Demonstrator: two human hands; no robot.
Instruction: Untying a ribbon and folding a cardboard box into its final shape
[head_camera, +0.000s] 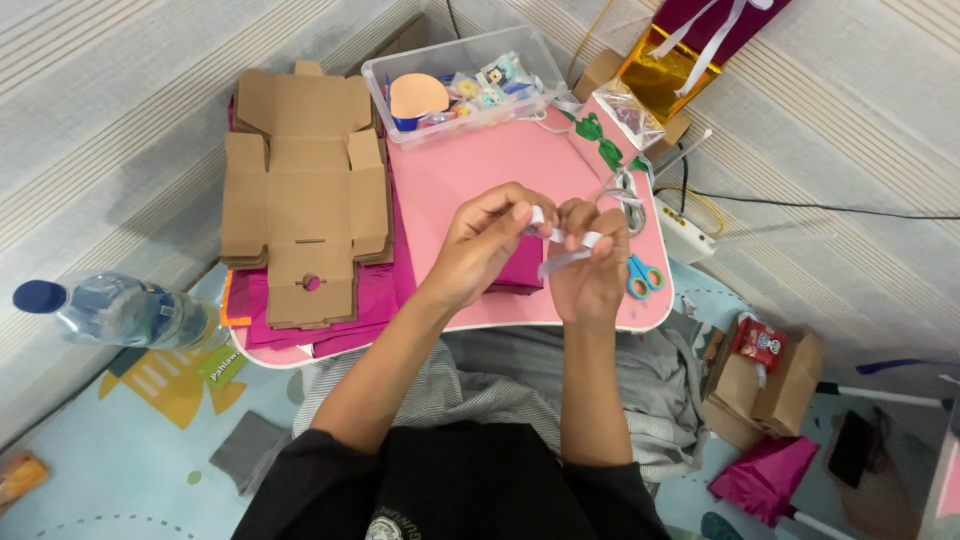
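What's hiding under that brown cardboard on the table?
Under the flat cardboard box blanks lie magenta paper sheets, sticking out at the lower edges, with an orange sheet's edge too. How many sheets, and anything else beneath, is covered.

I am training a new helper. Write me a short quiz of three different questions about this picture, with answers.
1. True or false: both hands hold the white ribbon.
2. Which lies right of the right hand: A) water bottle, B) blue scissors, C) flat cardboard boxes?
3. What colour is the small table?

Key: 1 true: left hand and right hand both pinch it. 2 B. 3 pink.
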